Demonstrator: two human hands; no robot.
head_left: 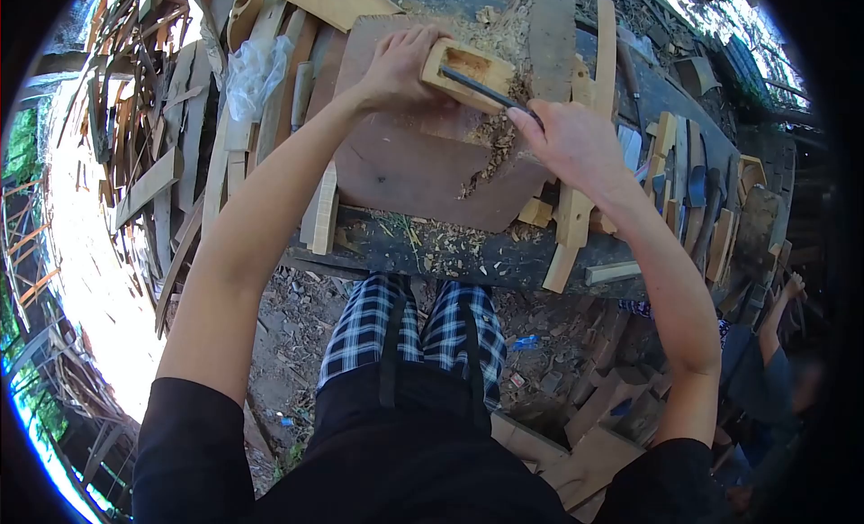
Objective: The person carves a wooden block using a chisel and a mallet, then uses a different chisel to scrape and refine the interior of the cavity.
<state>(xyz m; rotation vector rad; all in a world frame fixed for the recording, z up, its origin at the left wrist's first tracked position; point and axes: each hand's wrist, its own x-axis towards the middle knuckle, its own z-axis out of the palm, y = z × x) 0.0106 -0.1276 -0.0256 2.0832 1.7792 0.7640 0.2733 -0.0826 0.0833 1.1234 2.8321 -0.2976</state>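
Observation:
A pale wooden block (497,97) with a rectangular hollow cut into its top rests on a brown board (396,177). My left hand (409,67) grips the block's left end, its fingers partly hidden behind the wood. My right hand (576,141) is closed around the near end of a dark, narrow chisel (477,85). The chisel's blade lies across the block's edge, with its tip inside the hollow. Its handle is mostly covered by my fingers. Wood shavings (495,150) are heaped on the board just below and right of the block.
Wooden strips (576,213) lie along the board's right side, with more pieces and tools farther right. At left are a clear plastic bag (256,74) and stacked scrap wood (180,110). Another person's arm (776,312) shows at lower right. Debris covers the ground (292,335).

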